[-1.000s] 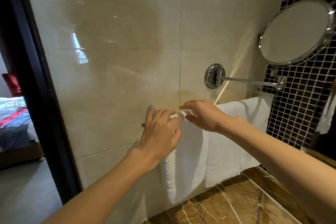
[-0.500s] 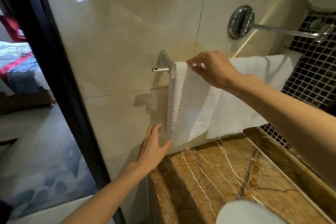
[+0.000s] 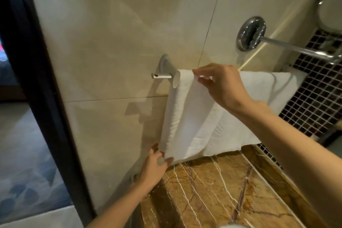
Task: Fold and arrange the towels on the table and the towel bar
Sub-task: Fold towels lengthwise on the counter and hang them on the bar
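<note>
Two white towels hang side by side over the silver towel bar (image 3: 162, 76) on the beige tiled wall. My right hand (image 3: 222, 85) pinches the top fold of the left towel (image 3: 192, 116) where it lies over the bar. My left hand (image 3: 155, 164) pinches that towel's lower left corner, just above the counter. The right towel (image 3: 255, 102) hangs partly behind my right forearm, and the bar under both towels is hidden.
A brown veined marble counter (image 3: 222, 190) runs below the towels. A chrome mirror arm (image 3: 288, 46) sticks out of the wall above right, with dark mosaic tiles (image 3: 318, 94) beyond. A black door frame (image 3: 37, 79) stands at the left.
My left hand dropped from the bar to the left towel's bottom corner and took hold of it. My right hand stayed at the top fold. The view tilted down.
</note>
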